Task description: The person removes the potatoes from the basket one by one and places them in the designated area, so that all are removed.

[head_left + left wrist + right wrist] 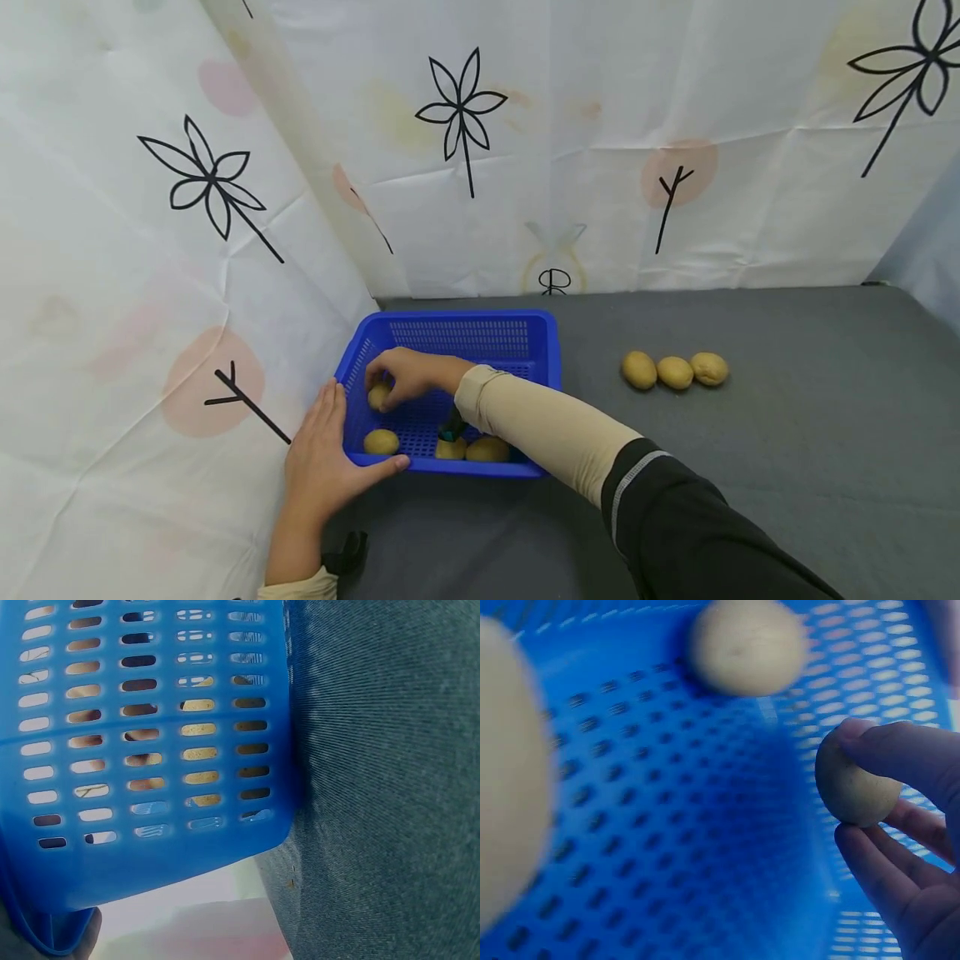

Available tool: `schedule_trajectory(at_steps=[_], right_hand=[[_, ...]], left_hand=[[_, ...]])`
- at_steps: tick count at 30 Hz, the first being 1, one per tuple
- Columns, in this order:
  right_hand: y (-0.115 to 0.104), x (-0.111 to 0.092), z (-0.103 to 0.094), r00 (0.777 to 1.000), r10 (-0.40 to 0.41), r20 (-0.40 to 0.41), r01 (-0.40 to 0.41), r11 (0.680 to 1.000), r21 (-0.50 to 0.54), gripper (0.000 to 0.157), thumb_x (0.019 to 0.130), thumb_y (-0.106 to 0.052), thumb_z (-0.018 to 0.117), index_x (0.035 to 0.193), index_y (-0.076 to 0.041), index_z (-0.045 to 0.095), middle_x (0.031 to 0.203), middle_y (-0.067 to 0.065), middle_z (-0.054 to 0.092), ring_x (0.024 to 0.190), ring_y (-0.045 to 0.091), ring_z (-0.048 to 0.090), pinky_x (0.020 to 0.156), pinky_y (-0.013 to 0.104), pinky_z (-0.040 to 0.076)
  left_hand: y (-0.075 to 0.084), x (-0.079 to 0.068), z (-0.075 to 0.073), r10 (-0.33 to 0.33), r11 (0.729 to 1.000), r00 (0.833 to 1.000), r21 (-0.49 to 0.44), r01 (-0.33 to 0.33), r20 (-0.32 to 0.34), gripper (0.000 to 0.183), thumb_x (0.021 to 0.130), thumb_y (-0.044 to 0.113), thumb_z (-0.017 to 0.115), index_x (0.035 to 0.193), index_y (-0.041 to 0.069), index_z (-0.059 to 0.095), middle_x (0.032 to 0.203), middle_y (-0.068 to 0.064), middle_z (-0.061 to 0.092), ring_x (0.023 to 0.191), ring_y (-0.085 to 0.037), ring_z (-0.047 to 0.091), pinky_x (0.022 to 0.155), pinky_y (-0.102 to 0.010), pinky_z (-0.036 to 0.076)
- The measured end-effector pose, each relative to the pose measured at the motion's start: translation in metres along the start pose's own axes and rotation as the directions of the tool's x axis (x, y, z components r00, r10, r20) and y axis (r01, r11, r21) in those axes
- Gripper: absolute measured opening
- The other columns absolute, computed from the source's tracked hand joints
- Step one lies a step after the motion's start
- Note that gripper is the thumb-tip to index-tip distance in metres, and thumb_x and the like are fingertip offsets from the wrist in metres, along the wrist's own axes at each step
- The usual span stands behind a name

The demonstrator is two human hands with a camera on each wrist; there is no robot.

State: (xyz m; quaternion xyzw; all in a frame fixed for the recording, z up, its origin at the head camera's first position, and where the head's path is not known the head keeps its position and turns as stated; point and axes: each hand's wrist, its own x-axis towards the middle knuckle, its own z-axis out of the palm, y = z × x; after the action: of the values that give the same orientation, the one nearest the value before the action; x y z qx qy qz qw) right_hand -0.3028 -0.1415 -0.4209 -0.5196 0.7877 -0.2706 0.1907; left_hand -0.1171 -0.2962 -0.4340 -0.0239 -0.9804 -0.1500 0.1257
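Observation:
My right hand (411, 372) reaches into the blue plastic basket (468, 316) and pinches a potato (853, 784) between thumb and fingertips, near the basket's left wall. Below it, in the front left corner, lies another potato (381, 442). Two more potatoes sit along the front wall, one of them (487, 450) beside a partly covered one (451, 450). My left hand (321, 462) rests at the basket's front left corner, its straight fingers along the left side and its thumb across the front rim. Through the slots in the left wrist view, a yellowish potato (199, 754) shows.
On the grey table (787, 467), right of the basket, three potatoes (675, 372) lie in a row. A white cloth (97, 333) printed with flowers hangs close along the left, and another stretch (600, 100) runs behind the table.

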Motion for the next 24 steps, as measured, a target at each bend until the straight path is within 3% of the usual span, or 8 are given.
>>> schedule_trajectory(at_steps=[5,11,17,21,24], right_hand=[[-0.007,-0.012,-0.025,0.997,-0.034,-0.073,0.040,0.995,0.087,0.036,0.093,-0.015,0.084,0.126,-0.007,0.072,0.129,0.008,0.071,0.121,0.020,0.068,0.108,0.032,0.056],[-0.016,-0.044,-0.061,0.988,-0.070,-0.140,0.094,0.981,0.170,0.039,0.094,-0.014,0.082,0.130,-0.005,0.070,0.132,0.010,0.070,0.126,0.026,0.066,0.112,0.039,0.054],[-0.013,-0.095,-0.094,0.978,-0.059,-0.201,0.104,0.971,0.217,0.040,0.094,-0.015,0.082,0.131,-0.006,0.070,0.133,0.008,0.069,0.126,0.025,0.066,0.107,0.038,0.058],[-0.006,-0.137,-0.109,0.973,-0.009,-0.231,0.071,0.962,0.262,0.040,0.095,-0.015,0.082,0.132,-0.009,0.068,0.137,0.008,0.066,0.127,0.024,0.065,0.102,0.031,0.060],[0.001,-0.171,-0.115,0.963,0.009,-0.270,0.074,0.953,0.293,0.042,0.094,-0.011,0.082,0.133,-0.007,0.067,0.139,0.012,0.064,0.129,0.027,0.065,0.100,0.033,0.062]], left_hand=[[-0.001,0.001,0.000,0.007,1.000,1.000,-0.001,-0.007,-0.006,0.147,0.066,0.084,0.082,0.167,-0.005,0.022,0.175,-0.023,0.021,0.163,-0.043,0.023,0.129,-0.063,0.026],[-0.002,0.002,0.000,0.022,1.000,1.000,-0.009,-0.022,-0.006,0.146,0.067,0.083,0.081,0.167,-0.005,0.021,0.176,-0.023,0.019,0.163,-0.044,0.022,0.130,-0.062,0.025],[0.000,0.002,-0.001,0.009,1.000,1.000,0.001,-0.009,0.010,0.147,0.067,0.084,0.080,0.166,-0.006,0.020,0.175,-0.025,0.019,0.163,-0.045,0.021,0.129,-0.065,0.026],[0.001,0.002,-0.003,0.005,1.000,1.000,0.004,-0.005,0.018,0.147,0.068,0.085,0.079,0.166,-0.006,0.020,0.175,-0.026,0.020,0.163,-0.045,0.020,0.129,-0.065,0.025],[0.001,0.001,-0.002,0.010,1.000,1.000,0.006,-0.010,0.019,0.147,0.068,0.086,0.079,0.166,-0.007,0.020,0.175,-0.026,0.019,0.163,-0.045,0.020,0.130,-0.064,0.025]])
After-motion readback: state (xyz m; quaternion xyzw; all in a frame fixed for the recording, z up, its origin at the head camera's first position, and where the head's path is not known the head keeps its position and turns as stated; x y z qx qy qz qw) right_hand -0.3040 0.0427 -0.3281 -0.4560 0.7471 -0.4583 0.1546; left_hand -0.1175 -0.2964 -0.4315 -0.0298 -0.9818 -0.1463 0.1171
